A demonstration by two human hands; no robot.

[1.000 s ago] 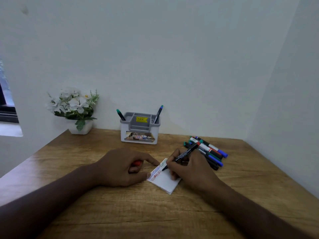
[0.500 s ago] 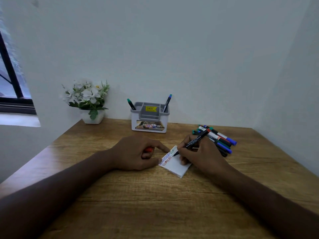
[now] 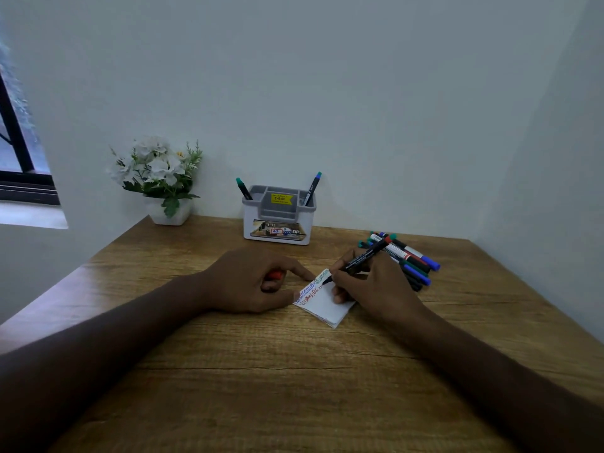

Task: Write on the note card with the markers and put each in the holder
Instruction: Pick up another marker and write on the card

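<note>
A small white note card pad (image 3: pixel 327 305) lies on the wooden table (image 3: pixel 294 371), with coloured scribbles along its upper left edge. My right hand (image 3: pixel 372 286) grips a black marker (image 3: pixel 362 256) with a red end, its tip touching the card. My left hand (image 3: pixel 258 279) curls round a red marker cap (image 3: pixel 276 275), and its forefinger and thumb rest at the card's left edge. The grey and white holder (image 3: pixel 279 220) stands at the back with a green-capped marker (image 3: pixel 243 188) and a blue-capped marker (image 3: pixel 312 188) in it. A pile of loose markers (image 3: pixel 411 259) lies behind my right hand.
A white pot of white flowers (image 3: pixel 160 178) stands at the table's back left corner. Walls close off the back and the right side. A window frame (image 3: pixel 19 165) is at the far left.
The camera has shifted, so everything sits differently in the frame. The marker tip has moved a little along the card; both hands stay where they were.
</note>
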